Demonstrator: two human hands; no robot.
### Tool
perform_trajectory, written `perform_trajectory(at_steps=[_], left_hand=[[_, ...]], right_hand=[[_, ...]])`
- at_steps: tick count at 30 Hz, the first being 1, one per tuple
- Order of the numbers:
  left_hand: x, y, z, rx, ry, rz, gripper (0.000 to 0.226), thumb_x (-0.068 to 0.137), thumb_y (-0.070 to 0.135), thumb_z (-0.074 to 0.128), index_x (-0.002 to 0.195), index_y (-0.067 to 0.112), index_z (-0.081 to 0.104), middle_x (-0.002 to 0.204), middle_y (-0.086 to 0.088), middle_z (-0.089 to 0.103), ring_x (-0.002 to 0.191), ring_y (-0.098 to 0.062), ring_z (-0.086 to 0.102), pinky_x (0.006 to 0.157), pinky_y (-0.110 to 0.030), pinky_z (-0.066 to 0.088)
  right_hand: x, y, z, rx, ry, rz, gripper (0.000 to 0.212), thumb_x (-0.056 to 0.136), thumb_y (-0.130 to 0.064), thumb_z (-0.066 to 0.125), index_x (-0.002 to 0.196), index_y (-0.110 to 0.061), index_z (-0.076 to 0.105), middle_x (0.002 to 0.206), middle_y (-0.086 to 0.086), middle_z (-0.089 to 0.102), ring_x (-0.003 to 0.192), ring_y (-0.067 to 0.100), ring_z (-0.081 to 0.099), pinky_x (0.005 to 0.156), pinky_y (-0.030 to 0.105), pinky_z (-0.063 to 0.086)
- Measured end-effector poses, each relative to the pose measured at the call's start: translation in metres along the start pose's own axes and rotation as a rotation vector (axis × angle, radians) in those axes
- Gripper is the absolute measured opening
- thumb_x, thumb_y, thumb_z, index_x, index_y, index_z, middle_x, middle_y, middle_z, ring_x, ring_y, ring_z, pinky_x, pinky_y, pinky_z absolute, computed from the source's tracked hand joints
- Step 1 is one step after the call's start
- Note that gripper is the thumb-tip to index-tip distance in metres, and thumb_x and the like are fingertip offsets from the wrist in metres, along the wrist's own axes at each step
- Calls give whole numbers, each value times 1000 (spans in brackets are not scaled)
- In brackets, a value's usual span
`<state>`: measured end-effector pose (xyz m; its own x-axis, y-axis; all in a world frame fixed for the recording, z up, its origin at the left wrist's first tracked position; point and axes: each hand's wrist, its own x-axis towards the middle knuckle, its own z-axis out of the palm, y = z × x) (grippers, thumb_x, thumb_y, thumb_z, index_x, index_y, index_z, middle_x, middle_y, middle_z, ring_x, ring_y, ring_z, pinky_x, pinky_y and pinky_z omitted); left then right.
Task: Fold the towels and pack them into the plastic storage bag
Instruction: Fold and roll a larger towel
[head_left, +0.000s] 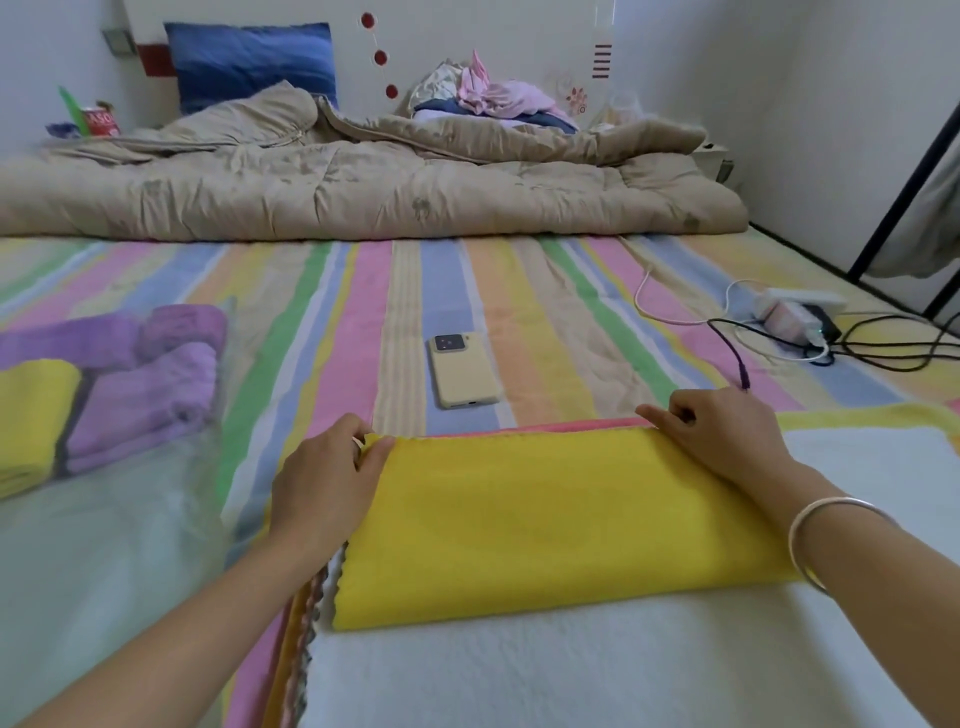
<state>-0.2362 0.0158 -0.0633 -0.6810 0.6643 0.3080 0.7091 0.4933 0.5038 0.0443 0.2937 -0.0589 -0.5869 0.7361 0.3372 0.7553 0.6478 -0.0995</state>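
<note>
Yellow towel (561, 525): folded into a long band, lying flat at near centre; long axis ran left to right across the scene, short ends pointing left and right; far long edge lay under both hands.
Left hand (327, 478): at the far left corner of the yellow towel, thumb and fingers curled and pinching that corner.
Right hand (727, 436): at the far right corner, fingers curled over the edge and gripping it; a silver bangle (821, 525) on the wrist.
White towel (571, 675): spread flat beneath the yellow towel, reaching the near edge of the view and out to the right.
Stack edges (291, 649): pink, orange and patterned towel edges showed under the white towel's left side; a pink strip (545, 427) showed just beyond the yellow towel's far edge.
Plastic storage bag (104, 519): clear, lying at near left, well apart from the hands.
Purple towels (145, 384): folded, inside the bag at its far end.
Second yellow towel (31, 415): folded, inside the bag, left of the purple towels and touching them.
Striped sheet (405, 291): pastel stripes running near to far, covering the bed.
Phone (464, 371): face down at centre, just beyond the yellow towel, long axis near to far.
Power strip (800, 312): far right, with cables trailing.
Quilt (363, 187): beige, bunched across the far side.
Blue pillow (254, 62): far left, against the headboard.
Clothes pile (493, 98): behind the quilt, far centre.
</note>
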Motion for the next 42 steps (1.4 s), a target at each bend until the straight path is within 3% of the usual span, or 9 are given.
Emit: perform_trajectory(at_steps=[5,10,13,20,25,32,36,40,42], left_hand=[[-3,-1,1,149,-7,-9,20,95,39,57,92,19,53,67,2,55,62,-23,54,48,-32,35],[-20,40,-5,227,192,311,38,89,25,57,124,10,58,127,-9,59,114,-32,56,87,-45,48],[-47,83,9,139,-91,454,70,94,59,10,148,23,36,154,-4,35,143,-21,31,116,-44,25],[-71,75,44,380,-351,404,107,57,72,-44,151,32,-14,161,0,-17,148,-17,-18,119,-46,-8],[-75,76,47,393,-321,392,106,60,70,-44,152,31,-12,161,-2,-14,149,-18,-15,119,-48,-7],[-83,65,36,405,-359,416,99,74,73,-32,154,25,0,161,-3,-7,150,-20,-5,117,-43,-5],[-91,40,24,421,-338,391,74,98,63,7,145,19,42,151,-9,39,139,-25,38,109,-45,17],[-98,30,11,355,-311,349,95,79,74,-23,153,25,10,160,2,-1,149,-15,1,116,-39,-7],[-95,33,3,208,-279,313,89,80,68,-6,150,26,29,159,7,16,149,-15,13,119,-35,2]], right_hand=[[-22,-16,-11,29,83,111,42,95,-52,39,98,-18,63,105,7,65,106,31,55,85,42,43],[-99,-75,-36,34,-265,118,97,67,-81,-19,151,-42,9,162,-9,0,149,15,-9,118,40,-9],[-121,-79,-35,56,-406,92,119,44,-83,-39,150,-46,-1,160,-14,-11,147,13,-17,119,43,-12],[-132,-37,-58,28,-57,385,49,98,-50,32,141,-31,43,151,2,39,142,24,25,115,43,15],[-162,-54,-93,950,-188,772,36,99,-38,47,133,-27,41,87,12,73,63,26,67,57,33,51],[-159,-50,-73,1645,-106,1027,49,98,-16,53,144,-20,37,131,19,52,102,33,64,81,42,52],[-144,-53,-63,1586,83,1034,49,97,-12,50,144,-17,40,140,-1,42,128,25,45,100,44,44],[-133,-73,-67,977,134,854,57,89,-22,48,145,-17,40,145,9,42,127,29,44,101,40,38],[-128,-92,-72,726,144,610,55,92,-18,50,146,-17,39,146,11,39,129,30,42,100,40,37]])
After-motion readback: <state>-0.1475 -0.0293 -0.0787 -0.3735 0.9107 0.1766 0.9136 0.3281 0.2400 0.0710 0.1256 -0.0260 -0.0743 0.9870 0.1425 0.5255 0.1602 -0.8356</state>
